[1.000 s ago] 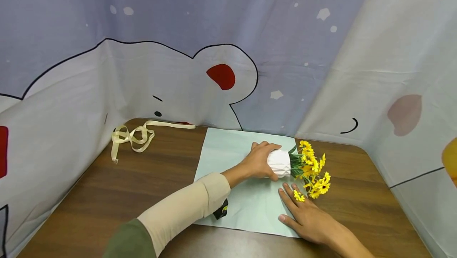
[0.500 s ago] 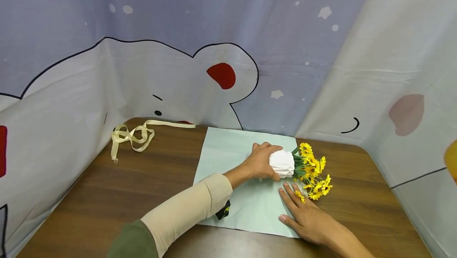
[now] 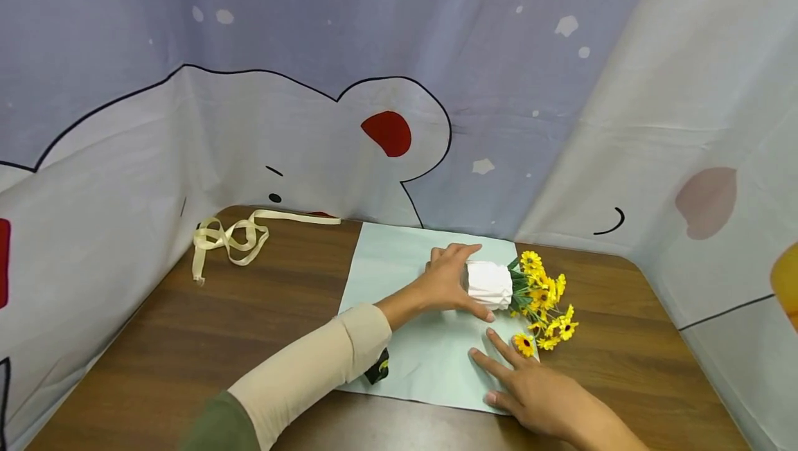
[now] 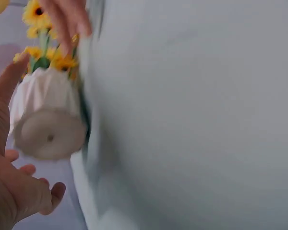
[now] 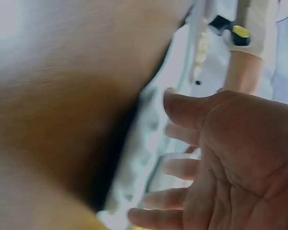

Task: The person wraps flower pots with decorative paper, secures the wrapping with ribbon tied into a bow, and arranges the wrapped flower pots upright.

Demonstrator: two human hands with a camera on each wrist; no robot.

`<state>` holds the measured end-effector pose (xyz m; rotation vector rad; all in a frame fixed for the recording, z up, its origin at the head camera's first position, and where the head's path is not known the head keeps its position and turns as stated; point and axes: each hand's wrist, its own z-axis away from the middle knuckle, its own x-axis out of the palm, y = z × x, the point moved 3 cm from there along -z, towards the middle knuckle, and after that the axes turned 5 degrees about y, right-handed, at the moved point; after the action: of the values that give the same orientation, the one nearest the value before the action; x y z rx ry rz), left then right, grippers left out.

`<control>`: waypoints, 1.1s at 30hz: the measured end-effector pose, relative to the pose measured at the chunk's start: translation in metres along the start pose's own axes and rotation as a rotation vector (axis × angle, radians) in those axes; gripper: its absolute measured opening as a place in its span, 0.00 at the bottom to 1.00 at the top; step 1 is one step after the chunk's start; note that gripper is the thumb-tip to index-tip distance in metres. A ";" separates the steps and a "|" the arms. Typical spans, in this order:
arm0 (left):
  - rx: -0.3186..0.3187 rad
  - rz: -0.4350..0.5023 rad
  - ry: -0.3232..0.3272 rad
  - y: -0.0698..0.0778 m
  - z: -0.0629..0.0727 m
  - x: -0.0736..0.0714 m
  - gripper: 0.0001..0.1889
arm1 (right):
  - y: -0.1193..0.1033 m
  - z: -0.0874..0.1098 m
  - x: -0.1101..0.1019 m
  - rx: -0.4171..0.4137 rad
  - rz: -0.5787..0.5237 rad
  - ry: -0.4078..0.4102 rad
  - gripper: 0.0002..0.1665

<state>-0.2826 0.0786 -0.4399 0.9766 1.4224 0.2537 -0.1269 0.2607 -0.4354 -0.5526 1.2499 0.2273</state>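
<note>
A white fluted flowerpot (image 3: 490, 285) lies on its side on a pale blue-green sheet (image 3: 389, 264). Yellow artificial flowers (image 3: 544, 293) with green leaves stick out of it to the right, past the sheet's edge. My left hand (image 3: 441, 287) is spread behind the pot's base; in the left wrist view a gap shows between its fingers and the pot (image 4: 50, 132), whose base has a small hole. Near the sheet's front right corner, my right hand (image 3: 533, 385) has its fingers spread, just below the lowest flower. The right wrist view shows its palm with nothing held.
A cream ribbon (image 3: 233, 240) lies loosely looped at the table's back left. A black wrist device (image 3: 377, 368) shows under the left sleeve. The brown wooden table (image 3: 262, 312) is bounded by a printed cloth curtain (image 3: 299, 139) at the back and sides.
My left hand has loosened from the pot and drawn slightly back to the left, fingers spreading. My right hand has shifted a little left, fingers more spread. The pot has moved only slightly.
</note>
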 end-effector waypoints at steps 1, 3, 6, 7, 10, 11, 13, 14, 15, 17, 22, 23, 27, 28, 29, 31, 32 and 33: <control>-0.018 0.013 0.002 -0.002 0.005 -0.009 0.69 | -0.003 0.001 -0.003 0.008 0.013 -0.006 0.40; -0.063 0.030 0.015 -0.012 0.012 -0.028 0.70 | -0.008 0.002 -0.010 0.033 0.026 -0.019 0.38; -0.190 0.051 0.086 -0.038 0.022 -0.057 0.67 | -0.014 0.003 -0.023 0.055 0.039 -0.032 0.34; -0.238 0.028 0.127 -0.050 0.025 -0.065 0.64 | -0.015 0.003 -0.028 0.052 0.053 -0.026 0.33; -0.406 0.001 0.221 -0.081 0.035 -0.092 0.58 | -0.017 -0.001 -0.051 0.022 0.092 0.014 0.31; -0.455 -0.010 0.237 -0.091 0.039 -0.101 0.57 | -0.017 -0.005 -0.060 0.008 0.098 0.040 0.31; -0.532 -0.010 0.249 -0.116 0.042 -0.111 0.58 | -0.013 -0.015 -0.080 0.001 0.122 0.113 0.32; -0.571 0.010 0.229 -0.128 0.042 -0.115 0.59 | -0.010 -0.022 -0.089 0.000 0.125 0.147 0.33; -0.599 0.015 0.209 -0.144 0.040 -0.115 0.58 | -0.005 -0.030 -0.097 -0.012 0.133 0.186 0.36; -0.637 0.025 0.175 -0.181 0.031 -0.111 0.54 | 0.005 -0.048 -0.109 -0.015 0.143 0.238 0.44; -0.677 0.032 0.117 -0.224 0.018 -0.098 0.32 | 0.030 -0.091 -0.106 -0.008 0.151 0.240 0.72; -0.675 0.042 0.117 -0.221 0.020 -0.099 0.30 | 0.034 -0.097 -0.102 -0.001 0.153 0.224 0.75; -0.697 0.091 0.118 -0.213 0.028 -0.101 0.27 | 0.045 -0.112 -0.090 0.009 0.153 0.185 0.74; -0.694 0.102 0.122 -0.213 0.029 -0.102 0.25 | 0.046 -0.114 -0.089 0.006 0.144 0.185 0.72; -0.686 0.112 0.133 -0.215 0.031 -0.102 0.22 | 0.047 -0.115 -0.088 0.003 0.134 0.189 0.70; -0.676 0.137 0.124 -0.209 0.035 -0.105 0.18 | 0.048 -0.117 -0.087 -0.001 0.114 0.204 0.66; -0.668 0.152 0.122 -0.202 0.039 -0.108 0.17 | 0.048 -0.117 -0.088 -0.004 0.103 0.211 0.65; -0.660 0.166 0.122 -0.195 0.042 -0.111 0.16 | 0.048 -0.117 -0.087 -0.007 0.098 0.217 0.64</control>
<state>-0.3427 -0.1326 -0.5023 0.5340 1.2373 0.8580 -0.2741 0.2529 -0.3905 -0.5328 1.4896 0.2588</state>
